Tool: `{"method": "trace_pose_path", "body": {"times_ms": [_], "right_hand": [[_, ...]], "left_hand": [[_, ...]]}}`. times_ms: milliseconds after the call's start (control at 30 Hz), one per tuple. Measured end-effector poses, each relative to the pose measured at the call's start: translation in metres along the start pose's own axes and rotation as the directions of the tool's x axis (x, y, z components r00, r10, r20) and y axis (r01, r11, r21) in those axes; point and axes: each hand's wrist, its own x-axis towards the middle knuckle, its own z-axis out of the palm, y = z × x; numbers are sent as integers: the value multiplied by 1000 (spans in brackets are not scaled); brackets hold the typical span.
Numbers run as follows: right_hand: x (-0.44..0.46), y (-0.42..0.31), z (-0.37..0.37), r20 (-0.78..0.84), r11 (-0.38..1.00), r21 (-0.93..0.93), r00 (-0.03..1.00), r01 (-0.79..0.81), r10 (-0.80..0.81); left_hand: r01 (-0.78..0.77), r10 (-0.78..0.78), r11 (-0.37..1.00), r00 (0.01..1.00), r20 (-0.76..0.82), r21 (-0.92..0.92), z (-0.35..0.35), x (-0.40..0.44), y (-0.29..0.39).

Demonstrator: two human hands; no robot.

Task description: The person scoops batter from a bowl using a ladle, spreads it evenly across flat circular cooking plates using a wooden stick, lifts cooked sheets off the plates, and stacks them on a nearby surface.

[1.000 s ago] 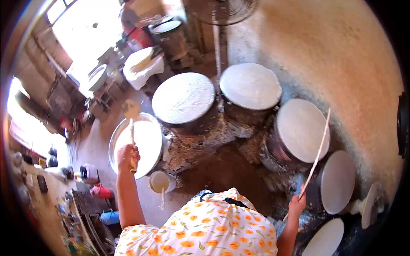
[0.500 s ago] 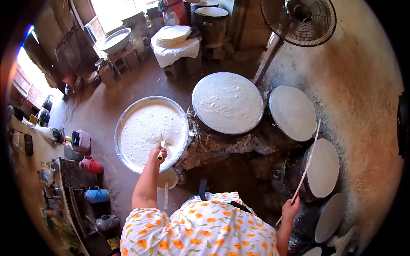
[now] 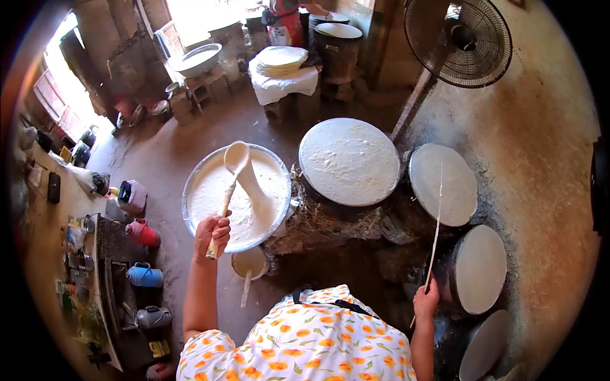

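Observation:
My left hand [image 3: 213, 233] is closed round the handle of a ladle [image 3: 236, 156], raised above a wide basin [image 3: 190, 219] of white batter. Batter pours from the ladle back into the basin. My right hand [image 3: 426, 298] grips a long thin stick [image 3: 436, 228] that points up and away. Its upper part crosses in front of a round white-topped drum [image 3: 443, 184]. Between that drum and the basin is a larger round top [image 3: 349, 162] with a lumpy white layer.
More round tops [image 3: 481, 270] line the right wall. A small bucket [image 3: 250, 262] sits below the basin. Behind are a stack of white sheets [image 3: 279, 58], a standing fan [image 3: 459, 39] and a person in red [image 3: 286, 24]. Kettles and jugs [image 3: 145, 275] stand at left.
The ladle was over the basin's far edge, then dipped into the batter, and is now lifted out, pouring. The view has turned, and the stick stays in my right hand.

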Motion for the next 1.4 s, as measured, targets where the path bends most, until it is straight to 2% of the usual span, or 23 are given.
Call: {"method": "trace_pose_path", "body": {"times_ms": [133, 233, 267, 333, 367, 400, 467, 500, 567, 633, 733, 800, 833, 867, 900, 967, 1033, 1067, 1100, 1167, 1267, 1333, 1400], "right_hand": [[20, 22, 2, 66, 999, -4, 996, 51, -51], [25, 15, 7, 126, 999, 22, 992, 25, -28], [21, 2, 9, 145, 999, 29, 989, 38, -42], [18, -17, 13, 205, 994, -95, 976, -53, 72], [24, -9, 18, 215, 995, -94, 975, -45, 64], [32, 8, 23, 189, 961, -190, 968, 203, -167], [12, -32, 30, 250, 911, -244, 929, 333, -273], [6, -39, 31, 285, 893, -279, 918, 353, -274], [9, -32, 37, 287, 871, -307, 910, 384, -300], [20, -11, 42, 307, 848, -320, 893, 423, -329], [23, -11, 46, 334, 847, -301, 881, 438, -336], [24, -11, 49, 351, 856, -256, 869, 448, -350], [29, -4, 50, 347, 855, -262, 870, 448, -350], [35, 5, 52, 364, 798, -295, 834, 525, -414], [31, -2, 54, 366, 784, -317, 832, 533, -417], [23, -14, 58, 371, 755, -361, 827, 548, -423], [6, -35, 64, 334, 617, -367, 717, 696, -611], [-8, -50, 61, 365, 758, -391, 843, 523, -394], [-12, -44, 66, 301, 688, -320, 759, 651, -578], [-26, -38, 61, 287, 728, -354, 809, 588, -514], [-52, -50, 52, 247, 727, -444, 852, 523, -462], [-68, -49, 42, 177, 745, -465, 875, 479, -452], [-84, -51, 27, 86, 761, -490, 892, 425, -443]], "left_hand": [[-188, 172, 954, 981, 91, 232, 60, -43, 20], [-377, 364, 767, 922, 133, 519, 124, -76, 42], [-404, 429, 681, 896, 114, 611, 142, -85, 48], [-413, 470, 632, 877, 99, 656, 155, -94, 55], [-402, 489, 594, 868, 84, 697, 158, -97, 55], [-341, 507, 576, 862, 3, 743, 155, -98, 52], [-264, 457, 657, 884, -95, 706, 116, -89, 47], [-221, 428, 717, 888, -167, 662, 96, -82, 39], [-155, 342, 843, 893, -292, 515, 49, -70, 25], [-21, 195, 931, 874, -445, 365, 26, -64, 15], [-22, 188, 928, 890, -416, 373, 23, -83, 11], [-144, 257, 910, 932, -256, 389, 39, -98, 15], [-141, 251, 912, 934, -254, 385, 34, -94, 16], [-110, 303, 843, 905, -297, 526, 24, -86, 16], [-64, 359, 753, 874, -328, 654, 20, -78, 17], [-32, 364, 734, 862, -353, 679, 16, -60, 15], [82, 323, 733, 832, -452, 675, 20, -41, 9], [104, 307, 720, 839, -450, 686, 30, -35, 4], [124, 277, 709, 856, -436, 694, 40, -28, -1], [127, 226, 594, 921, -317, 794, 58, -9, -13], [157, 65, 472, 975, -212, 867, 113, 24, -38], [144, -69, 341, 989, -129, 929, 155, 43, -65], [112, -196, 298, 979, -54, 948, 189, 60, -100]]}}
